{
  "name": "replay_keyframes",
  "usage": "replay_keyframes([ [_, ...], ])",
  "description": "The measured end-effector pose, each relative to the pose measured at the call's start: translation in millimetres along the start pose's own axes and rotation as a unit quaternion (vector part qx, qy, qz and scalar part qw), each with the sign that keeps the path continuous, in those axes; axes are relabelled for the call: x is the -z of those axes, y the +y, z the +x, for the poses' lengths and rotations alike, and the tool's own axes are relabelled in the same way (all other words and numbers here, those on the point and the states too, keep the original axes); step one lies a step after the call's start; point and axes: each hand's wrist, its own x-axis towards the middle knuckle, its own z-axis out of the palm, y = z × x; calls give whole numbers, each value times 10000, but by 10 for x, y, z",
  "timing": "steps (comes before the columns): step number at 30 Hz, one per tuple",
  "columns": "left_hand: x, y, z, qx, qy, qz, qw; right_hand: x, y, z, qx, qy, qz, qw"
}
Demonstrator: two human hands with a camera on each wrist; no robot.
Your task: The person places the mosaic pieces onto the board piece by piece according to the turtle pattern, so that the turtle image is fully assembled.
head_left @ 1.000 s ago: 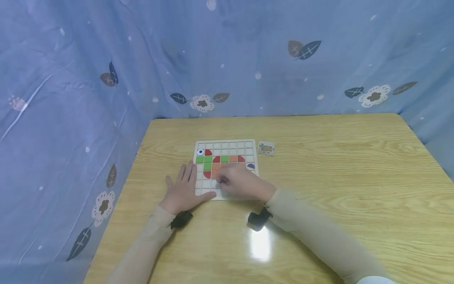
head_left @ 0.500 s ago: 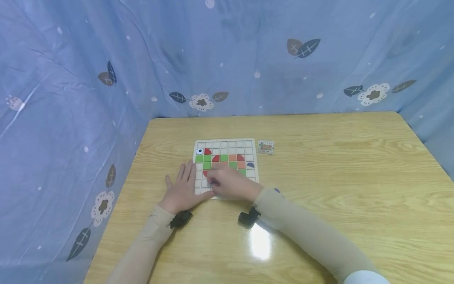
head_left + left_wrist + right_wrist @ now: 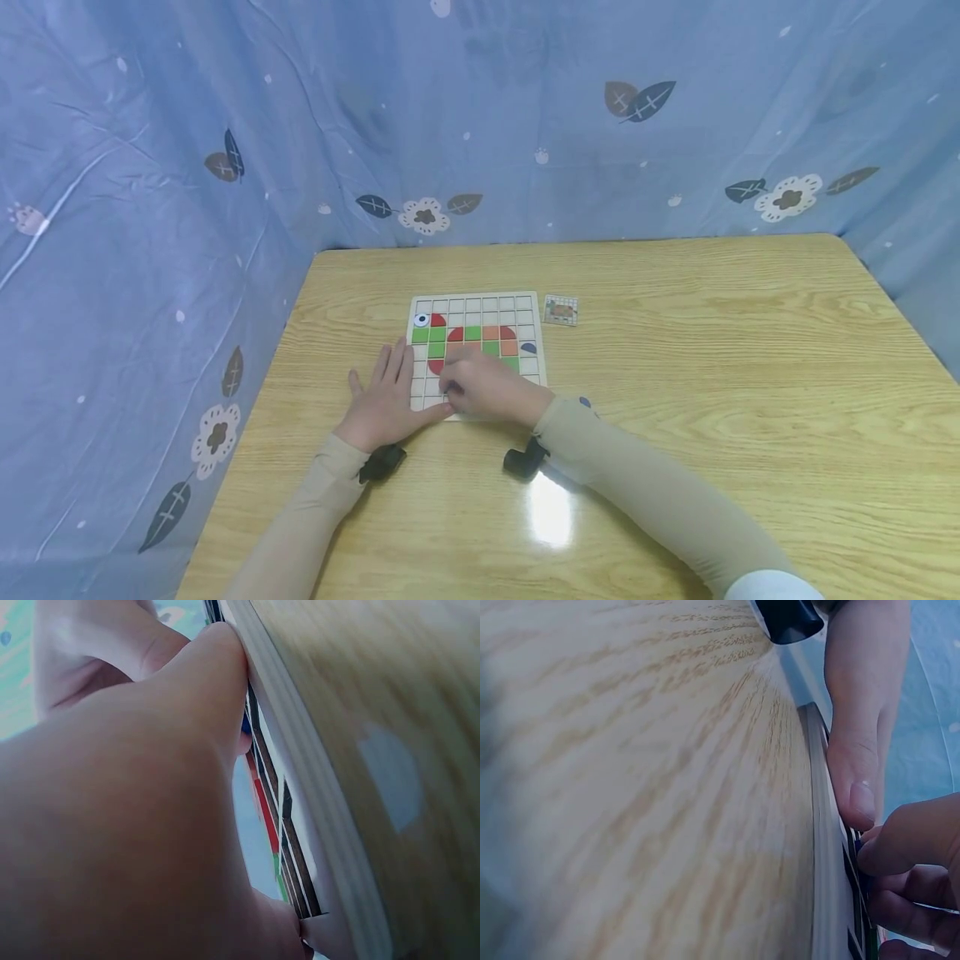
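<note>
A white grid board (image 3: 495, 305) lies on the table, with green, orange and red pieces in its cells and an eye piece (image 3: 422, 320) at upper left. My left hand (image 3: 381, 410) lies with its fingers straight along the board's left edge, its thumb on the front edge. Over the lower middle of the board, my right hand (image 3: 491, 387) pinches a small blue piece (image 3: 859, 844), mostly hidden by the fingers and pressed close to the grid. A dark blue half-round piece (image 3: 528, 347) sits in a cell at the right.
A small pattern card (image 3: 561, 310) lies just right of the board. Another blue piece (image 3: 585, 402) is on the table beside my right sleeve, partly covered. A patterned blue curtain (image 3: 510, 125) hangs behind the table (image 3: 712, 333).
My right hand has moved left and slightly toward the front edge over the board, then nearly stopped, uncovering green and orange cells at the right. The left hand has stayed in place.
</note>
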Motion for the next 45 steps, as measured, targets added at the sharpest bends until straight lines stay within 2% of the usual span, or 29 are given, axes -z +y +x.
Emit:
replay_keyframes([
  [11,-17,-1,-23,24,-16,14,10000,-24,22,-19,66,18,29,10000],
  [19,9,0,3,71,-9,-102,9999,14,65,-47,-426,-107,319,9985],
  [27,25,8,21,104,-73,-64,9999,24,60,-43,-52,23,163,9999],
  [31,14,2,20,102,-95,-55,9999,25,85,-79,-240,-3,141,9996],
  [34,6,-1,15,93,-117,-75,9999,70,127,-170,-597,122,156,9980],
  [37,-7,-8,16,96,-136,-139,9998,160,183,-301,-757,441,125,9961],
  [41,-20,-17,24,92,-136,-139,9998,289,259,-505,-511,923,-44,9944],
  [45,-14,-15,18,79,-137,-127,9998,387,323,-744,-324,1206,-174,9920],
])
